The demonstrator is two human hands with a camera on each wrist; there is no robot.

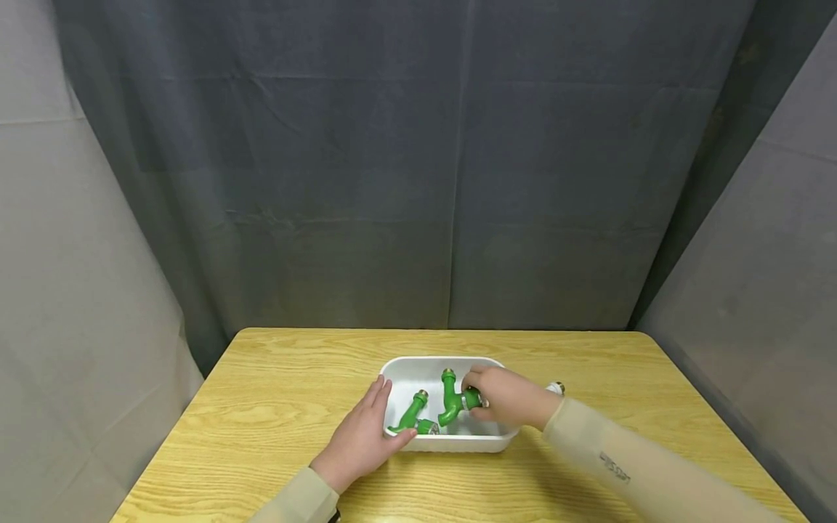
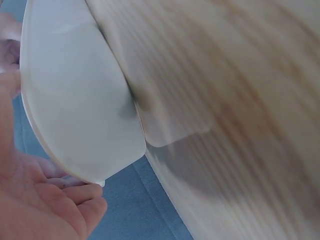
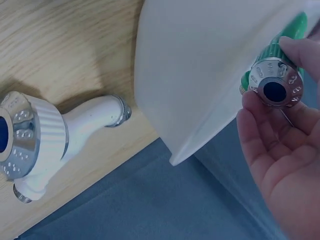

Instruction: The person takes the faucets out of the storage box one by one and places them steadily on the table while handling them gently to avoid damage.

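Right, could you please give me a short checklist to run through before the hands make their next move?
1. Right hand has hold of a tap: ok, it grips one green tap by the knob end.
2. Left hand on the tray: ok, it touches the rim at the near left corner.
3. Second green tap inside the tray: ok.
4. Held tap clear of the tray's floor: cannot tell.
5. Table free to the right of the tray: not ok, a white tap lies there.
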